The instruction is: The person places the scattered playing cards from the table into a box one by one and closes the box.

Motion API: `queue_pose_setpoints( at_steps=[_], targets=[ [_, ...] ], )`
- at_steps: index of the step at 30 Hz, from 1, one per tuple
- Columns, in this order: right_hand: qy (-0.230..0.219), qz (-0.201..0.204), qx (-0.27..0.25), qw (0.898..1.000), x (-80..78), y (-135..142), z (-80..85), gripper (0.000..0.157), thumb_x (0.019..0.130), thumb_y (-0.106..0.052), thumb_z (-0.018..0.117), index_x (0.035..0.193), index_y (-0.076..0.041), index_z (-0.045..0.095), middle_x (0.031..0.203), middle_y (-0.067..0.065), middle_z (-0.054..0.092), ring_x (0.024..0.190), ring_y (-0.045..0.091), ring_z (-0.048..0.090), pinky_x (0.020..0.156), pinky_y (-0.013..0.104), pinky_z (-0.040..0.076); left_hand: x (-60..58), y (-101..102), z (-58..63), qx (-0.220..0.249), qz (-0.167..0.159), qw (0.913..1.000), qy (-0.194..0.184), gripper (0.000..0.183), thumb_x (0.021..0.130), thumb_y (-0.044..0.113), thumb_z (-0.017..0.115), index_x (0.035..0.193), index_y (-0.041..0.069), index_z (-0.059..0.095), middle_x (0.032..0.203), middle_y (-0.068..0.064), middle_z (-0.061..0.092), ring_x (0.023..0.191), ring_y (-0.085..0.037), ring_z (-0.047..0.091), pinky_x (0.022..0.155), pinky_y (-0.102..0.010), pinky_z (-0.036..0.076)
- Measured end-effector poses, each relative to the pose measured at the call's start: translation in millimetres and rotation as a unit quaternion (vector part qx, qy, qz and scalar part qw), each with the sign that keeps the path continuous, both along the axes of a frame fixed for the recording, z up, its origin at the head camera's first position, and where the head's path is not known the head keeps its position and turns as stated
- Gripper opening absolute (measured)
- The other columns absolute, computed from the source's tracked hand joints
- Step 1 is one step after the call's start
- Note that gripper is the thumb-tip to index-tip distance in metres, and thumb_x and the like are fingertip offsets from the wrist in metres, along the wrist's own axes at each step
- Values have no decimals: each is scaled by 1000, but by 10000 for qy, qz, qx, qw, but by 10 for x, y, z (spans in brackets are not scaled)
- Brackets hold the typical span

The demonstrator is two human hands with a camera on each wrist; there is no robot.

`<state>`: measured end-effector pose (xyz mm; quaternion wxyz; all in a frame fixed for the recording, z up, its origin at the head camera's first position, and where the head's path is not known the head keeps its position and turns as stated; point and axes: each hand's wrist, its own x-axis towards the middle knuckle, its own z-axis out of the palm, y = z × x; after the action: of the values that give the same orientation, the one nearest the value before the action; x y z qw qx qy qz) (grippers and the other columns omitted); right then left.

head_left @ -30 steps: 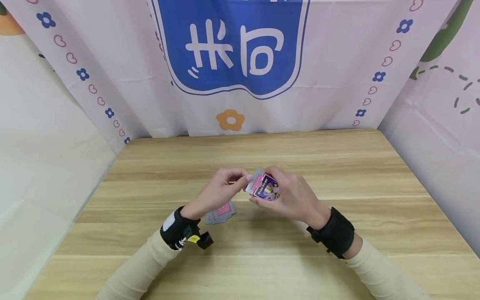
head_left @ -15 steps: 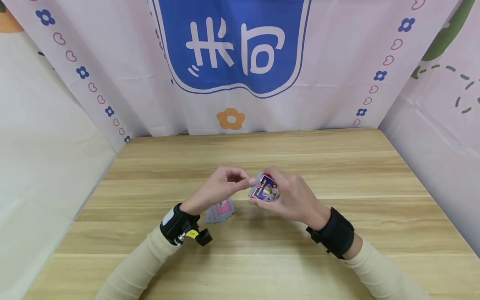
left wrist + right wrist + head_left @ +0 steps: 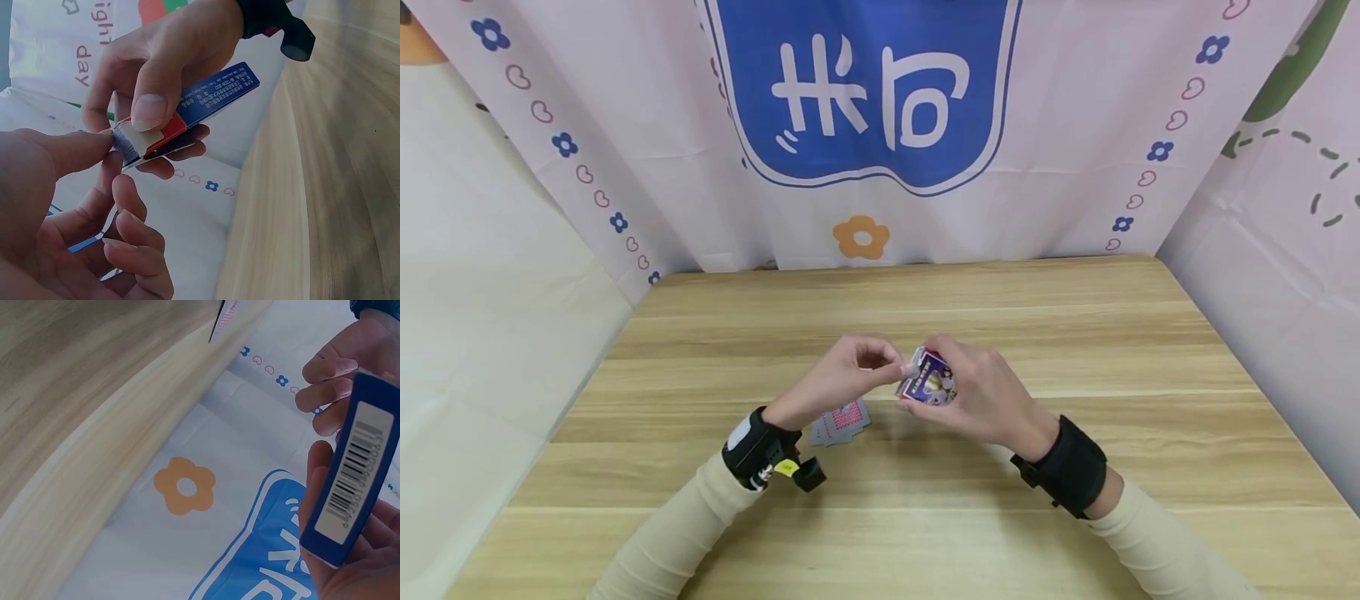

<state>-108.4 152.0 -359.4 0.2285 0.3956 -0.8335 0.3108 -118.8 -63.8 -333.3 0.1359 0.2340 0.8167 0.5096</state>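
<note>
My right hand (image 3: 992,396) holds a small playing-card box (image 3: 934,383), dark blue with a printed front, tilted above the table. Its blue and red side (image 3: 219,94) shows in the left wrist view, and a barcode end (image 3: 356,478) faces the right wrist camera. My left hand (image 3: 842,375) has its thumb and index fingertips together at the box's open end, pinching the edge of the playing cards (image 3: 127,148) inside. Most of those cards are hidden by the box. Several loose playing cards (image 3: 844,421), backs pink-patterned, lie overlapped on the table below my left wrist.
The wooden table (image 3: 1037,333) spreads around both forearms. Behind it hangs a white cloth (image 3: 700,208) with a blue badge and an orange flower. More printed cloth covers the left and right sides. A black band with a camera (image 3: 775,454) sits on the left wrist.
The cards sticking out of the box have slid further in, and my left fingertips have moved slightly right with them. The right hand has kept its grip almost still.
</note>
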Motion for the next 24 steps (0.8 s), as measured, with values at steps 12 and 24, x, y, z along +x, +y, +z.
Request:
queue_pose_setpoints(
  at_steps=[12,24],
  targets=[
    [31,-81,9,10000,35,11,9,63,69,-45,78,109,-3,54,75,0,60,55,5,50,42,23,46,-340,-296,-227,-2338,-205,9651,1166,32,90,41,61,100,11,62,92,-5,63,78,-17,56,63,-34,50],
    [-17,11,102,9999,26,-29,-12,63,68,-44,78,109,-3,54,79,0,61,57,5,51,43,22,47,-319,-464,-378,-4376,-122,8906,1233,58,60,49,84,87,7,54,78,-3,52,69,-18,49,54,-32,43]
  ],
)
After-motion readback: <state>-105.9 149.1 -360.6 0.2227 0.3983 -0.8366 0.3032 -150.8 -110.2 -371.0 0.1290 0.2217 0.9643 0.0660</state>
